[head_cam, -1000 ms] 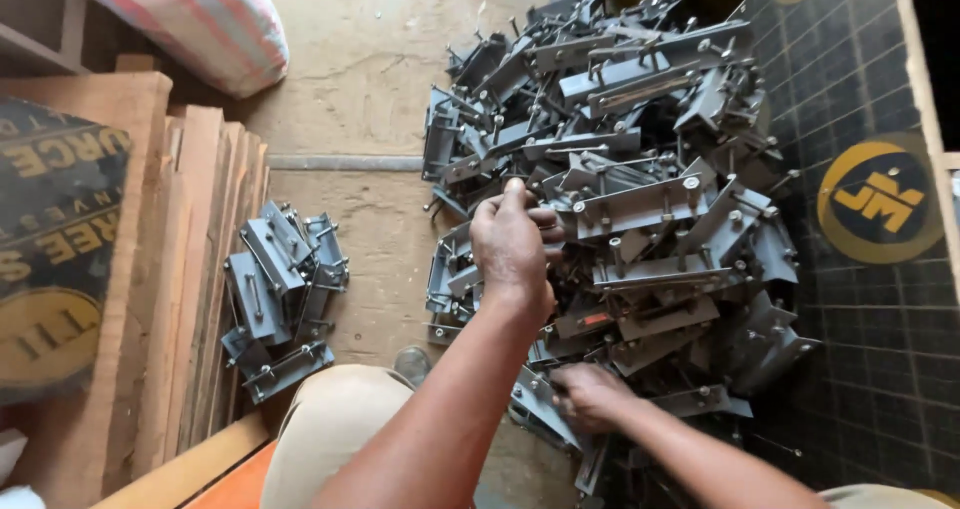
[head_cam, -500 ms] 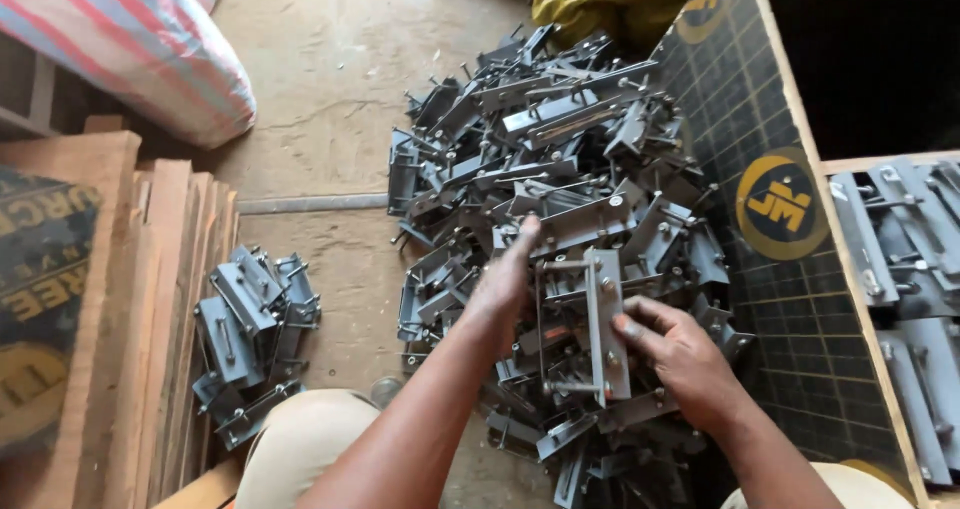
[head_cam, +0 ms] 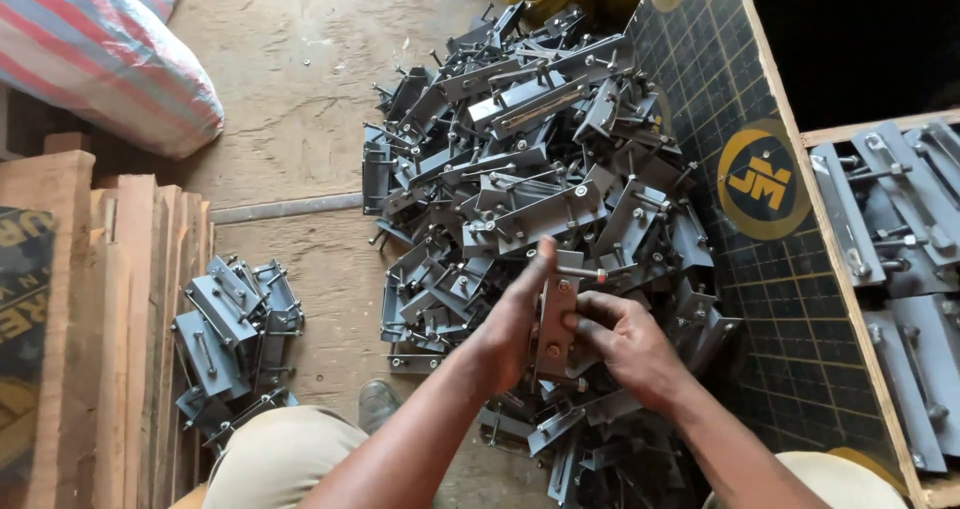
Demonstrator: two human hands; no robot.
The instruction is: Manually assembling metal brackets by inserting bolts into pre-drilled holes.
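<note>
A grey metal bracket with bolts through it is held upright between both hands, above a big heap of the same brackets on the dirt floor. My left hand grips the bracket's left side, thumb reaching up along its top. My right hand holds its right side, fingers pressed on the face of the plate. A bolt with an orange tip sticks out to the right near the top of the bracket.
A smaller pile of brackets lies at left beside stacked wooden boards. A dark gridded panel leans at right, with a wooden tray of brackets beyond it. A striped sack sits top left. My knees are at the bottom edge.
One second ago my hands were apart in the heap. They have since lifted one bracket and brought it upright between them, both hands closing on it nearer my body.
</note>
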